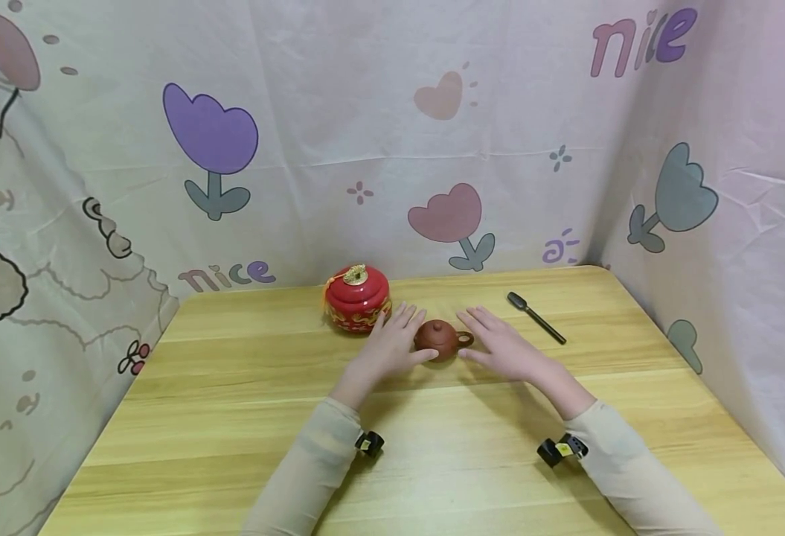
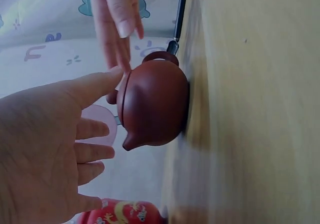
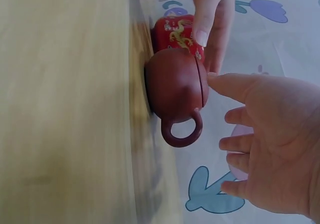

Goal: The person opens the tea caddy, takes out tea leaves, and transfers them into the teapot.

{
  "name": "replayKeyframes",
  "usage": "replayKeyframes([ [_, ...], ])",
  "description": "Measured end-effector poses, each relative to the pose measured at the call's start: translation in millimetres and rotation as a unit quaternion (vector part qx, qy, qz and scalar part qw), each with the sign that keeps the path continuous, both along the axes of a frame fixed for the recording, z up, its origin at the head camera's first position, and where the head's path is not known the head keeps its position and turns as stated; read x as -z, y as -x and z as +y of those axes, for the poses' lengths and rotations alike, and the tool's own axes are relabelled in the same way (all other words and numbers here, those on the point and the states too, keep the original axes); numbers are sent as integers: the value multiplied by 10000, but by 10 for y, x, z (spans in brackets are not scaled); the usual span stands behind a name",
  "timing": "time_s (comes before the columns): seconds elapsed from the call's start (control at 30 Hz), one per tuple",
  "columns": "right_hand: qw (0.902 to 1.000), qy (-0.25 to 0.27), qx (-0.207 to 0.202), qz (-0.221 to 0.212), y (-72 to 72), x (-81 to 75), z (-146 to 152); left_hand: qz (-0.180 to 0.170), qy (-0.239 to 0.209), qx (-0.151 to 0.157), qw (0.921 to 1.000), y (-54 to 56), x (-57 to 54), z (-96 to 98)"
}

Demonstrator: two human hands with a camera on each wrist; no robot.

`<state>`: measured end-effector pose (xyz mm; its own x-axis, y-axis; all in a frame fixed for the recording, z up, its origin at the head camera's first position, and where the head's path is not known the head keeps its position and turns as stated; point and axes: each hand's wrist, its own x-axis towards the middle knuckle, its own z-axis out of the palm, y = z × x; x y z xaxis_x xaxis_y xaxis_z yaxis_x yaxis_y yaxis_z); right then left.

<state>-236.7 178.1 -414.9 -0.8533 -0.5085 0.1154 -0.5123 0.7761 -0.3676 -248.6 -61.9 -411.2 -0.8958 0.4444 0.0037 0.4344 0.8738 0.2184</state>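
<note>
A small reddish-brown clay teapot with its lid on stands upright on the wooden table, its loop handle to the right and its spout to the left. My left hand is at the spout side, fingers spread and extended, thumb reaching in front of the pot. On the handle side is my right hand, fingers extended and apart from the thumb. In the left wrist view the teapot lies just beyond the left palm. The right wrist view shows the right hand beside the handle.
A red lidded jar with gold dragon patterns and an orange tassel stands behind the left hand. To the right lies a small dark scoop with a long handle. A printed cloth hangs behind the table.
</note>
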Motion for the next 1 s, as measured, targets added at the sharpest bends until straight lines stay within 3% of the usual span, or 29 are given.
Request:
replayKeyframes([
  [0.37, 9944, 976, -141, 379, 133, 64, -142, -115, 148, -17, 9998, 56, 97, 48],
  [0.53, 9883, 1493, 56, 301, 192, 103, -227, -186, 57, -4, 9998, 70, 137, 51],
  [1.0, 9749, 2091, 210, 737, 282, 241, -397, -325, 44, -123, 9994, 68, 200, 67],
])
